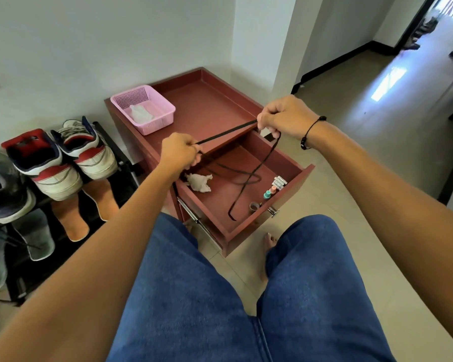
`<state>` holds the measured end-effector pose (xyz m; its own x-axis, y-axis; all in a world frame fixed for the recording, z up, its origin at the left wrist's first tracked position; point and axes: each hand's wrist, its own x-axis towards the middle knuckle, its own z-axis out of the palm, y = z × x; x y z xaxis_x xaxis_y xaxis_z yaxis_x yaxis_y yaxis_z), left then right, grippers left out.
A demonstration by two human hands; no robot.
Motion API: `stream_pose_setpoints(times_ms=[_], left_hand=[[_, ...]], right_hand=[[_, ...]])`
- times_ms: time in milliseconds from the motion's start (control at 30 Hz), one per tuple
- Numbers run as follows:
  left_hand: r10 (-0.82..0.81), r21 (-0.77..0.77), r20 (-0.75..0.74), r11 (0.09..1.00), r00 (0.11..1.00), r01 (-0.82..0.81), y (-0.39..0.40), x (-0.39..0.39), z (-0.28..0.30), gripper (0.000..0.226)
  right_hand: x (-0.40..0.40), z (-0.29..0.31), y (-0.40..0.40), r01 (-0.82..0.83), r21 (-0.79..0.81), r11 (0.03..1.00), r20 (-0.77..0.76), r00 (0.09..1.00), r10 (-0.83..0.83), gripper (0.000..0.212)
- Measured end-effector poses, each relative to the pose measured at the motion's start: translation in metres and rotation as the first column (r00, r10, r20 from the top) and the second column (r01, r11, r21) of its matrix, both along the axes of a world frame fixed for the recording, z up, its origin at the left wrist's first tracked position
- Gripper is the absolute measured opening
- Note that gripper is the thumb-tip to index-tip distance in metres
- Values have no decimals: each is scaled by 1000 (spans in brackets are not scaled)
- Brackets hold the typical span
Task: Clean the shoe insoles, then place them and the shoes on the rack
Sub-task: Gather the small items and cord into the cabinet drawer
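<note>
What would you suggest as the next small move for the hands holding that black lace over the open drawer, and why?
Probably lower the black shoelace into the open drawer and let go. Left hand and right hand pinch it taut, its tail already trails inside, and the shoes and insoles are already on the rack.

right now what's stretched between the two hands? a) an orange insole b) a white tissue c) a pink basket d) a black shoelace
d: the left hand and right hand each pinch the black shoelace, taut between them above the open drawer.
</note>
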<state>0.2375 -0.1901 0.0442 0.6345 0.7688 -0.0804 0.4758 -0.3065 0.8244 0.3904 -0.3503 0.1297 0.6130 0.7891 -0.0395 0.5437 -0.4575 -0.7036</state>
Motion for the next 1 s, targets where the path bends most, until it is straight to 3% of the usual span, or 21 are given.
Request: stream_pose_setpoints(times_ms=[100,167,267,300,367,400,567,700,800,933,1000], left_hand=[[77,-28,-123,996,989,-81,17,-20,-15,27],[-20,-77,-159,997,987,8,13,-25,-9,16],[-265,-157,7,952,964,262,-10,-13,17,52],[-336,-146,66,928,940,342,-19,-7,29,51],[-424,-90,131,895,896,437,-32,6,45,27],[-426,-66,137,897,894,437,-35,11,50,16],[-275,-18,86,961,958,278,-24,14,39,21],[-117,-80,-40,990,992,114,-4,-3,2,20],[-140,-138,-149,983,979,120,-1,-11,-11,11],[-349,-169,39,921,936,350,-20,0,16,45],[-423,-90,134,895,896,436,-29,8,37,31]], right_hand=[[2,5,-1,18,28,999,4,1000,-18,18],[-2,6,3,7,29,1000,3,1000,-7,23],[-14,2,15,-76,-37,996,51,996,77,23],[-18,0,19,-113,-71,991,94,988,119,22],[-27,-3,25,-163,-110,981,152,972,178,22],[-30,-3,27,-174,-112,978,162,968,191,24],[-26,7,20,-138,-91,986,161,975,151,23],[-17,21,11,-83,-42,996,46,995,84,17],[-15,27,10,-87,-46,995,70,993,91,10],[-20,17,16,-142,-166,976,128,978,164,18],[-24,10,21,-167,-209,964,167,965,204,24]])
